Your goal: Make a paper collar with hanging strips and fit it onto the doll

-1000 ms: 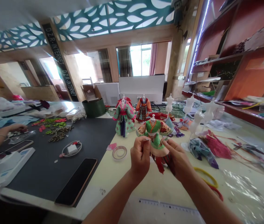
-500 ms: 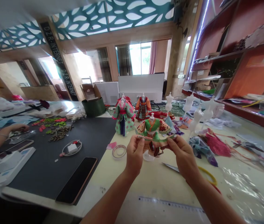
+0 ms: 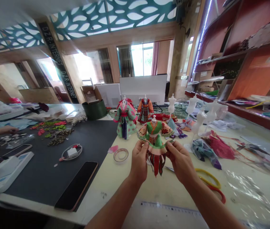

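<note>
Head view: both hands on one small cloth piece [image 3: 157,150], peach and green, red and dark strips hanging below. It's up in front of the green-topped doll outfit [image 3: 154,128], overlapping its lower part in view; can't tell if they touch.

Left hand [image 3: 139,162]: thumb and fingers pinching the piece's left end. Right hand [image 3: 180,159]: same grip, right end. Cloth spans the gap between them.

Scissors [image 3: 218,182] on the table, yellow and red handles by the right forearm, blade partly hidden by the right hand. Ruler [image 3: 168,207] flat, between forearms. Tape roll [image 3: 126,154] near left hand, pink scrap [image 3: 113,149] just beside it. Phone [image 3: 77,186] lies on the dark mat [image 3: 42,178].

Behind: two more dressed doll forms, pink-green [image 3: 125,122] and orange [image 3: 145,109]. Another person's hand [image 3: 9,129] at far left.
</note>
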A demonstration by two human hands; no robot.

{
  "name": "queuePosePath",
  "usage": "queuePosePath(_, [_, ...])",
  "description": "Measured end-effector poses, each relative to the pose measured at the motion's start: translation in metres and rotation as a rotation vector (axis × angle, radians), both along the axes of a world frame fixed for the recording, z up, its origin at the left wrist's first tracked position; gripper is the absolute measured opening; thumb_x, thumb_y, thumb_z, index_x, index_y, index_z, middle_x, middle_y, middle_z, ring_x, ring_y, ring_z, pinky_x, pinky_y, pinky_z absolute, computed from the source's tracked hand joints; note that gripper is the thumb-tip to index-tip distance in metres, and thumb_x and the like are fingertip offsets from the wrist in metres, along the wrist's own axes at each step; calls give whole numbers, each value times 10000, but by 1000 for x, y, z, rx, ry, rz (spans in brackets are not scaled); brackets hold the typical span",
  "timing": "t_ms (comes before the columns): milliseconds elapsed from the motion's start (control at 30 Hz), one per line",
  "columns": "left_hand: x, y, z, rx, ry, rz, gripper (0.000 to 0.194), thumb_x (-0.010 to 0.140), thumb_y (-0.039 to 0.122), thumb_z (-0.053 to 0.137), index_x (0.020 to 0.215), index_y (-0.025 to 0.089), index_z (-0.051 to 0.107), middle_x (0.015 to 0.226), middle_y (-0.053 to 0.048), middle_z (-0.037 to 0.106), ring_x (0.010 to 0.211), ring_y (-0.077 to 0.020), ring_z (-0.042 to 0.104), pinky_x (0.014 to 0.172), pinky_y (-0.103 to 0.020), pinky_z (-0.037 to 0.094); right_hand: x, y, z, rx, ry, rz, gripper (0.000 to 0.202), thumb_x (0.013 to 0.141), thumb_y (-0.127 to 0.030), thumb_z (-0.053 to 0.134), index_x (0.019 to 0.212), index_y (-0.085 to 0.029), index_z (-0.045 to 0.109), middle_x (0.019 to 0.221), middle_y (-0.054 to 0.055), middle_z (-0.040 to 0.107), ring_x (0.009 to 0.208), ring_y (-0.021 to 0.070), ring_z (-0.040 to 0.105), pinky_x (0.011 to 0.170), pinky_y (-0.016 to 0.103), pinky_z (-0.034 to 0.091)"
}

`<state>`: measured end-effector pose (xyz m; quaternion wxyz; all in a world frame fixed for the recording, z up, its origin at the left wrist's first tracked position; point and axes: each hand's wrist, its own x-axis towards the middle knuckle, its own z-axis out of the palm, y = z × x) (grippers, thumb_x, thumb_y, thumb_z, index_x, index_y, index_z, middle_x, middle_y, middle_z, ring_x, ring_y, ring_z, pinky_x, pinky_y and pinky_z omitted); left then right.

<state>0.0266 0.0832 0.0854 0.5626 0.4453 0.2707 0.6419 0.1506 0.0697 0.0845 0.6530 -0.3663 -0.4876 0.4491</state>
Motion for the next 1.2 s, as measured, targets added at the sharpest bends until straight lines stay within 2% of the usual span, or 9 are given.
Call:
queuePosePath(233, [-12, 10, -5, 107, 116, 161, 206, 813, 356, 631, 828, 171, 542, 669, 26, 602, 623, -112, 603, 613, -216, 476, 3, 17, -2, 127, -144, -190, 225, 822, -415, 593, 749, -208, 544, 699, -6, 579, 675, 152, 544, 684, 309, 465])
queuePosePath(433, [-23, 24, -6, 242, 287, 291, 129, 836, 294, 609, 864, 168, 594, 746, -20, 661, 730, -151, 632, 722, -263, 488, 3, 24, 4, 267, -334, -325, 144, 849, -335, 555, 776, -211, 548, 695, -14, 566, 667, 147, 523, 649, 282, 426])
queuePosePath(667, [-25, 38, -4, 335, 388, 397, 87, 849, 255, 582, 859, 173, 610, 798, -30, 647, 755, -155, 615, 729, -266, 478, 2, 30, 10, 374, -493, -446, 91, 867, -277, 526, 821, -205, 556, 748, -1, 593, 688, 147, 545, 664, 276, 425])
queuePosePath(900, [-24, 46, -4, 388, 389, 385, 103, 873, 263, 557, 875, 175, 611, 867, -45, 657, 816, -165, 624, 770, -282, 490, 4, 37, 6, 409, -570, -508, 91, 886, -268, 506, 856, -203, 562, 800, 18, 628, 721, 157, 572, 679, 279, 433])
queuePosePath(1033, [-24, 50, -2, 413, 371, 382, 96, 869, 259, 568, 872, 178, 620, 885, -53, 664, 863, -177, 626, 797, -291, 486, 4, 40, 5, 428, -588, -531, 83, 887, -267, 504, 851, -209, 552, 766, 1, 618, 671, 144, 554, 644, 265, 425])
queuePosePath(1200, [-24, 56, 2, 446, 323, 338, 88, 864, 257, 572, 866, 184, 622, 1026, -70, 669, 980, -196, 624, 841, -306, 489, 6, 46, 5, 440, -590, -551, 78, 880, -270, 507, 833, -215, 535, 730, -16, 593, 628, 135, 520, 614, 259, 408])
